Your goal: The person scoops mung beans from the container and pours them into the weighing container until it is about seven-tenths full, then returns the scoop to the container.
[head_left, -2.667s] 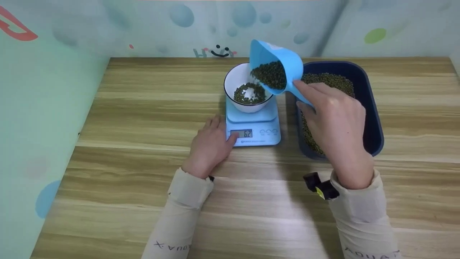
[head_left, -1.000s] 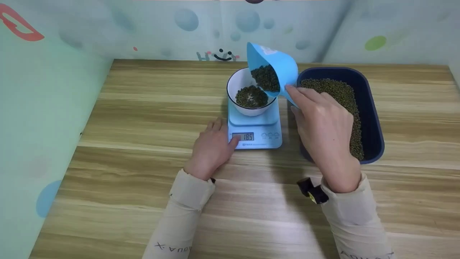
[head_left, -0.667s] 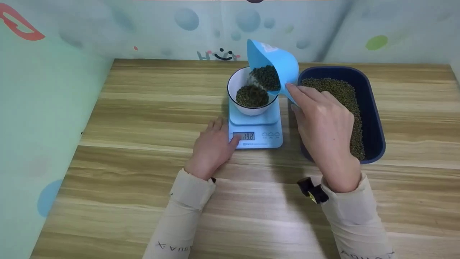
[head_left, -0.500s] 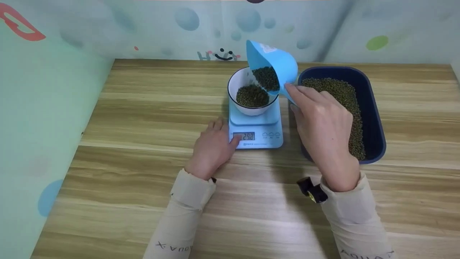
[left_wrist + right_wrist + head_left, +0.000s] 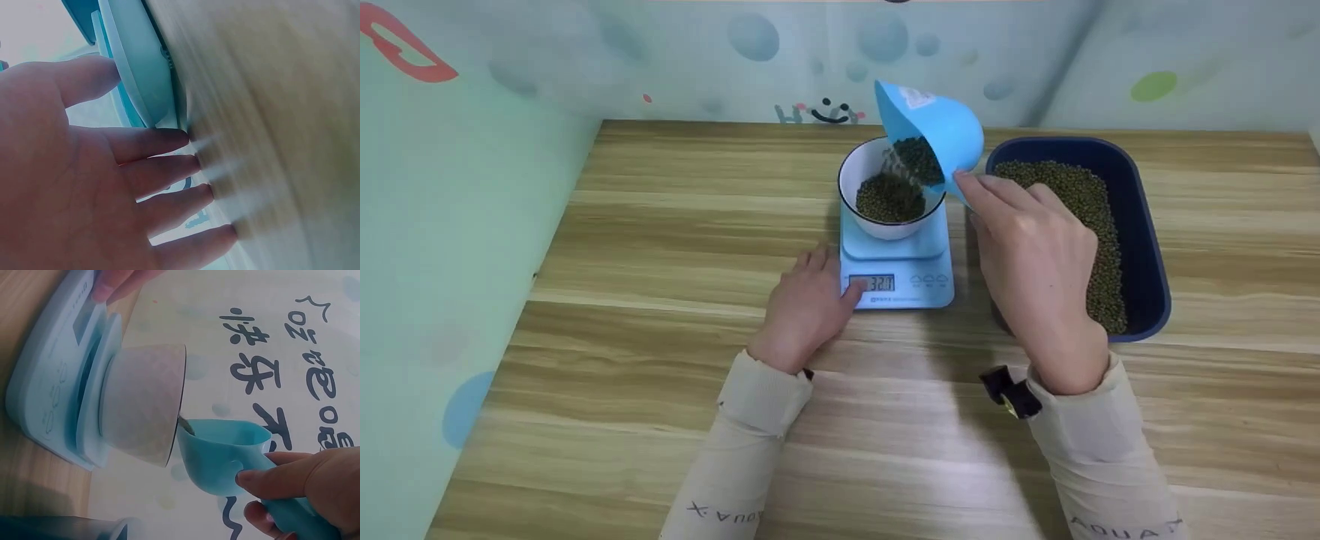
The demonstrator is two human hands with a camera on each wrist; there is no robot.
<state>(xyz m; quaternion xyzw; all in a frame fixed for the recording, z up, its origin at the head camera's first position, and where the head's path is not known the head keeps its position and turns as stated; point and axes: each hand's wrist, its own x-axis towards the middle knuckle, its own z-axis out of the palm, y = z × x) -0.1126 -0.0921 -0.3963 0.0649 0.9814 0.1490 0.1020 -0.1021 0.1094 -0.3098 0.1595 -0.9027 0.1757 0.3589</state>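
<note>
My right hand point(image 5: 1035, 255) grips the handle of a light-blue scoop point(image 5: 216, 458), tilted at the right rim of a white bowl point(image 5: 143, 399) with a dark rim. Mung beans point(image 5: 919, 159) slide from the scoop and fall onto the pile in the bowl. Under the bowl is a light-blue kitchen scale point(image 5: 896, 300) with a lit digital display point(image 5: 873, 283). My left hand point(image 5: 806, 304) lies at the scale's left edge, fingers extended to the tabletop. Its thumb point(image 5: 93, 79) touches the scale beside the display.
A navy-blue tub point(image 5: 1156, 300) holding more mung beans point(image 5: 1099, 247) stands right of the scale, partly covered by my right hand. Behind the wooden table point(image 5: 660, 337) rises a patterned wall covering point(image 5: 675, 45); another wall point(image 5: 435, 225) borders the left side.
The scoop has tipped further and moved slightly left over the bowl. More mung beans lie in the bowl, and the scale's reading has risen. My left hand has stayed at the scale.
</note>
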